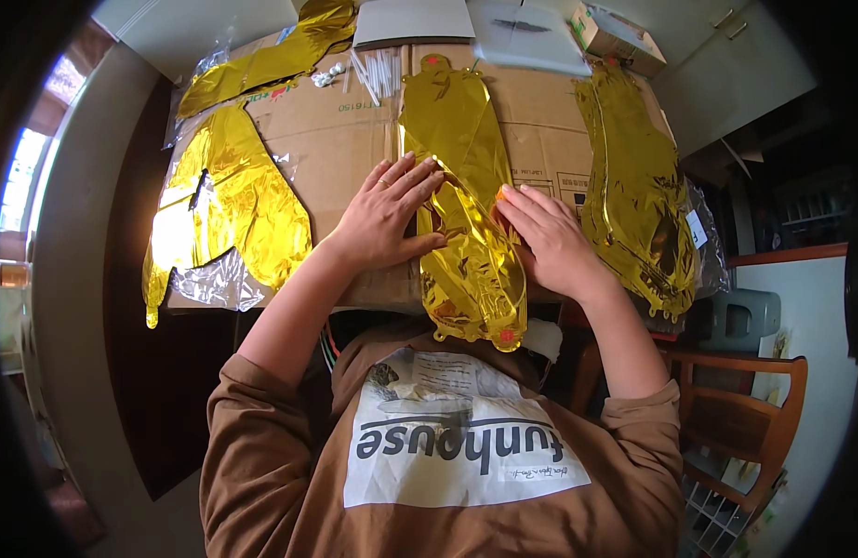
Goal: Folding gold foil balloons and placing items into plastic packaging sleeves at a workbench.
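A flat, uninflated gold foil balloon (457, 121) lies lengthwise on the cardboard in front of me, its near end hanging past the cardboard's edge. My left hand (384, 212) rests on its left side, fingers spread and thumb stretched across the foil. On the right edge lies my right hand (552, 234), fingers extended and its thumb hidden. Something small and orange (500, 195) shows at the right fingertips; I cannot make out what it is. Between the hands the foil is creased and slightly raised. Small red marks sit at both balloon ends.
More gold foil balloons lie at the left (219, 195), far left (261, 79) and right (633, 186). White straws (380, 74) sit behind, near a white flat box (413, 23) and a small open carton (617, 39). A wooden chair (773, 418) stands at the lower right.
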Available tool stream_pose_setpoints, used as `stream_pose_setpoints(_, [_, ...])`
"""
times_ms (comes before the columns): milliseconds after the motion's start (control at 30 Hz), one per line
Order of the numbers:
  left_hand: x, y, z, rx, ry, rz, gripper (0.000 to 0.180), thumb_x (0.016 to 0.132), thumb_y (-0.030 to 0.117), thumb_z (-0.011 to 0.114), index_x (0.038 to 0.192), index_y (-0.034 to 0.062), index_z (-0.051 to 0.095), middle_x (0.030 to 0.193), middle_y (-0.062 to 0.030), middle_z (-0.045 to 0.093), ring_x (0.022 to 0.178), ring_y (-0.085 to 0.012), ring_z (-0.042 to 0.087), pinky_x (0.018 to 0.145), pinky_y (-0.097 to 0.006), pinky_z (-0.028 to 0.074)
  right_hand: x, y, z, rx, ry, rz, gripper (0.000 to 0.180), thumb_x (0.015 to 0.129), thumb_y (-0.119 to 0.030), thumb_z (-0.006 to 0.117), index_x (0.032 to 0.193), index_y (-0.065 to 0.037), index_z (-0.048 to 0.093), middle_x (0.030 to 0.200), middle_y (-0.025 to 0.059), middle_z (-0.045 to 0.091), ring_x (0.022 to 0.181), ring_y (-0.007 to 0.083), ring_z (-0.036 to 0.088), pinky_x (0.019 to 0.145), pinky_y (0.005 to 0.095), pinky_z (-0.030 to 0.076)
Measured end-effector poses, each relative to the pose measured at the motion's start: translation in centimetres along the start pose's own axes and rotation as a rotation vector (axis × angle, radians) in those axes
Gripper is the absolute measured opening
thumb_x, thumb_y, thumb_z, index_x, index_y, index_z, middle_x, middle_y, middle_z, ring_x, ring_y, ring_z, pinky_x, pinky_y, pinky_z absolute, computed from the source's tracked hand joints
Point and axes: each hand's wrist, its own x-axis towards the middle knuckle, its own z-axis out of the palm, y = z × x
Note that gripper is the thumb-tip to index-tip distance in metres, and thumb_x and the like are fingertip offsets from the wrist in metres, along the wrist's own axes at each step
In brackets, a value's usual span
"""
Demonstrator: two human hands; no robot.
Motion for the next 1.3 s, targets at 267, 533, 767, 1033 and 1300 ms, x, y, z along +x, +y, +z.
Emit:
stream_pose_setpoints(267, [0.0, 0.0, -0.1, -0.107, 0.091, -0.016, 0.091, 0.089, 0.058, 0.067, 0.156, 0.0071, 0.033, 0.159, -0.0185, 0.039, 0.151, -0.0355, 0.032, 0.125, -0.051, 0.021, 1.0, 0.4, -0.9, 0.065, 0.020, -0.032, 0.050, 0.083, -0.009, 0.070, 0.133, -0.003, 0.063, 0.146, 0.0134, 0.056, 0.133, 0.0353, 0.050, 0.112, 0.0449, 0.041])
stream_pose_setpoints(533, [0.0, -1.3, 0.1, -0.118, 0.075, 0.011, 0.068, 0.089, 0.044, 0.071, 0.140, 0.0055, 0.048, 0.151, -0.0164, 0.047, 0.148, -0.0335, 0.037, 0.124, -0.052, 0.025, 1.7, 1.0, -1.3, 0.344, 0.004, 0.099, 0.047, 0.098, -0.033, 0.064, 0.134, -0.002, 0.061, 0.139, 0.0166, 0.061, 0.132, 0.0364, 0.052, 0.112, 0.0467, 0.040])
stream_pose_setpoints(767, [-0.1, -0.6, -0.3, -0.047, 0.130, -0.021, 0.067, 0.087, 0.042, 0.074, 0.140, 0.0074, 0.051, 0.153, -0.0159, 0.047, 0.148, -0.0364, 0.036, 0.124, -0.052, 0.024, 1.5, -1.5, -1.2, 0.026, -0.025, 0.084, 0.066, 0.087, -0.041, 0.074, 0.139, -0.006, 0.055, 0.146, 0.0138, 0.052, 0.137, 0.0338, 0.045, 0.115, 0.0481, 0.035])
stream_pose_setpoints(1033, [-0.2, -2.5, -0.3, -0.043, 0.121, -0.007, 0.067, 0.091, 0.047, 0.070, 0.141, 0.0054, 0.053, 0.148, -0.0145, 0.053, 0.144, -0.0355, 0.042, 0.121, -0.053, 0.029, 0.6, -1.4, -0.4, -0.034, -0.053, 0.035, 0.074, 0.089, -0.038, 0.073, 0.155, -0.021, 0.043, 0.155, 0.0157, 0.042, 0.142, 0.0363, 0.039, 0.117, 0.0498, 0.033])
stream_pose_setpoints(1300, [1.0, -4.0, -0.7, 0.103, 0.020, -0.121, 0.093, 0.089, 0.070, 0.060, 0.154, 0.0061, 0.042, 0.160, -0.0159, 0.041, 0.154, -0.0355, 0.026, 0.126, -0.054, 0.014, 0.5, -1.3, -0.1, -0.085, -0.070, 0.005, 0.067, 0.091, -0.044, 0.071, 0.151, -0.025, 0.049, 0.155, 0.0185, 0.041, 0.143, 0.0393, 0.037, 0.117, 0.0531, 0.032])
